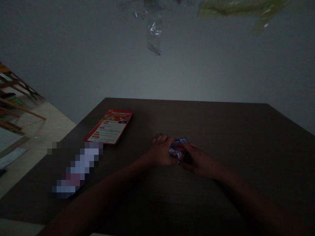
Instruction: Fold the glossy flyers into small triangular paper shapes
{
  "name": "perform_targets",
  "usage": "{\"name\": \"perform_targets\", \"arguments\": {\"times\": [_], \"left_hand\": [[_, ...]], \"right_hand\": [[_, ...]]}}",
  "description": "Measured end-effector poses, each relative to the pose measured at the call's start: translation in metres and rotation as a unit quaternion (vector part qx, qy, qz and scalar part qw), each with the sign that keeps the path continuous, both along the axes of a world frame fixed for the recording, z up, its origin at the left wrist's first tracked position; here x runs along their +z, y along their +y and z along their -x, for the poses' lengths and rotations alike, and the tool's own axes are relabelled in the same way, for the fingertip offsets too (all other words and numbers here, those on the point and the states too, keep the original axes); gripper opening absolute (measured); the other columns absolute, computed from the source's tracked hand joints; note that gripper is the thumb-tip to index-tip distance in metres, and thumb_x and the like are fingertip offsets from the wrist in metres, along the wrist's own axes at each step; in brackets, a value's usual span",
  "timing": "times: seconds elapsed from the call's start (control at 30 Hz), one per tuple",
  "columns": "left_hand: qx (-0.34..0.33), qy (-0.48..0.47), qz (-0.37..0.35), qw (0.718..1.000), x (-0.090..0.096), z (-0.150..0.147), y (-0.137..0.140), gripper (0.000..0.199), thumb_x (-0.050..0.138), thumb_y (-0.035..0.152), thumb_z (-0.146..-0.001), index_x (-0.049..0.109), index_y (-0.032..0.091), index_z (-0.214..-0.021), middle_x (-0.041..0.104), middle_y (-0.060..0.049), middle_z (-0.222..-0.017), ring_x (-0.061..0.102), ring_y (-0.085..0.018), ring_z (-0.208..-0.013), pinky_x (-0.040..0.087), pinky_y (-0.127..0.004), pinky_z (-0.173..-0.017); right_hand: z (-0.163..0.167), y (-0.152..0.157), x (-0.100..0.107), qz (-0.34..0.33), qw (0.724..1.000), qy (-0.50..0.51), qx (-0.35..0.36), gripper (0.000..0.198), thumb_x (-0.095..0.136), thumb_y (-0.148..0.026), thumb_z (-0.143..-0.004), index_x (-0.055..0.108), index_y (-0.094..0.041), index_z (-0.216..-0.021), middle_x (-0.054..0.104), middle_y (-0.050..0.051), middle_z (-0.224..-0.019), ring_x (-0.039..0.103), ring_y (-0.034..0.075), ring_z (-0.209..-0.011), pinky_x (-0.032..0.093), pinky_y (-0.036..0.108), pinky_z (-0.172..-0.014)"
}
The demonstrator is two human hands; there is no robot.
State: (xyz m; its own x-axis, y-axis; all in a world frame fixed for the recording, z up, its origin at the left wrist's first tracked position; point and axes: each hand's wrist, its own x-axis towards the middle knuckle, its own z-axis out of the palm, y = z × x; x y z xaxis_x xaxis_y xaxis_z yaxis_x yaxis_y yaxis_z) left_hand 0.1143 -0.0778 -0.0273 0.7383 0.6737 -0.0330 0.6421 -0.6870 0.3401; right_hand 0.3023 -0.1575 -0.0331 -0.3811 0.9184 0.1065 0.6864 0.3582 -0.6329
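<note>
Several wooden slats (29,111) are seen at the far left, above a pale floor (52,129); next, on the dark table (221,127), a long item (82,167) is laid slantwise, its surface masked by coarse blocks; just beyond it a red-and-white printed sheet (108,129) is laid flat, covered in small text that cannot be read; higher up, a clear plastic bag (154,34) is seen against the wall (197,65); near the middle of the table the left hand (162,150) is set back upward, its fingers bent and slightly spread, and what is held beneath them cannot be told; at its right edge a small blue patterned packet (176,153) is placed between the two hands, its QR-marked end shown beyond the right fingertips; by the right hand (195,159) the packet is partly covered, the fingers being laid across it and the thumb kept apart below; how firmly it is gripped cannot be told; at upper right, yellowish tape (228,11) is stuck along the wall.
</note>
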Motion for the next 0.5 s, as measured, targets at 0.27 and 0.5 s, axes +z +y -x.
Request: {"name": "perform_targets", "arguments": {"times": [0.27, 0.5], "left_hand": [[-0.009, -0.007, -0.021, 1.000, -0.0048, -0.0040, -0.0047, 0.064, 0.061, 0.065, -0.060, 0.048, 0.021, -0.104, 0.047, -0.008, -0.107, 0.044, -0.029, -0.102, 0.038, -0.042, -0.082], [0.001, -0.014, -0.068, 0.998, -0.0087, -0.0030, -0.0087, 0.068, 0.061, 0.067, -0.057, 0.048, 0.019, -0.103, 0.048, -0.009, -0.106, 0.044, -0.029, -0.101, 0.037, -0.043, -0.081]], "right_hand": [[-0.0023, -0.0003, 0.0016, 0.004, 1.000, 0.011, 0.007, 0.055, 0.064, -0.022, -0.073, 0.043, -0.020, -0.124, 0.053, 0.011, -0.121, 0.049, 0.025, -0.112, 0.041, 0.040, -0.094], [-0.0007, 0.0018, 0.0052, 0.020, 1.000, 0.018, 0.013, 0.066, 0.071, -0.025, -0.066, 0.042, -0.021, -0.125, 0.053, 0.011, -0.120, 0.049, 0.026, -0.112, 0.042, 0.041, -0.092]]}}
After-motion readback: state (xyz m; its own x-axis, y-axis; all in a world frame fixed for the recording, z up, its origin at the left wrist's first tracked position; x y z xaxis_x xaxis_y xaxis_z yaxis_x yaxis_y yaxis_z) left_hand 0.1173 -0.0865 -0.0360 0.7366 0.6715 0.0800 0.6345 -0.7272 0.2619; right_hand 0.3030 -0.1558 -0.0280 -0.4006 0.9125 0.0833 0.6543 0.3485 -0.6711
